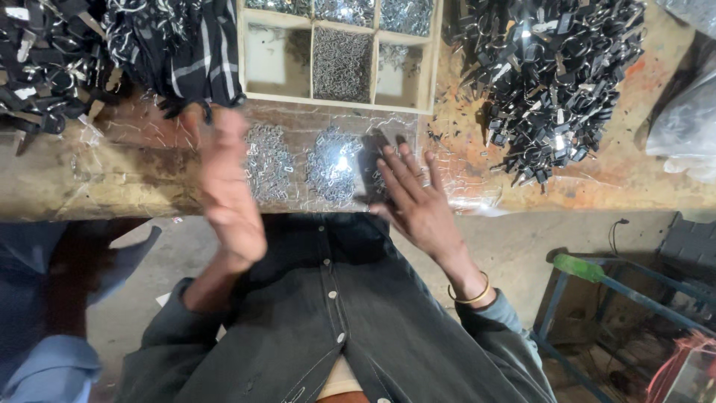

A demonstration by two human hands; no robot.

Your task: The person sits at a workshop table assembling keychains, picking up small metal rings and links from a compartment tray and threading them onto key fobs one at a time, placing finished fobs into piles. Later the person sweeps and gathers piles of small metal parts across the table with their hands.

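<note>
The right hand lies flat with its fingers spread, pressing on a dark flat piece at the workbench edge. It grips nothing. The left hand is blurry and open, raised on its side, holding nothing. Two piles of small shiny metal bits lie between the hands.

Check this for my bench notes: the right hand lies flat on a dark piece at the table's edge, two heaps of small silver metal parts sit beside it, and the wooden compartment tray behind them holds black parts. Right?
Not quite. In the head view the wooden compartment tray holds small silver metal parts, not black ones. The rest stands: the right hand lies flat on a dark piece at the table's edge, with two heaps of silver parts beside it.
</note>
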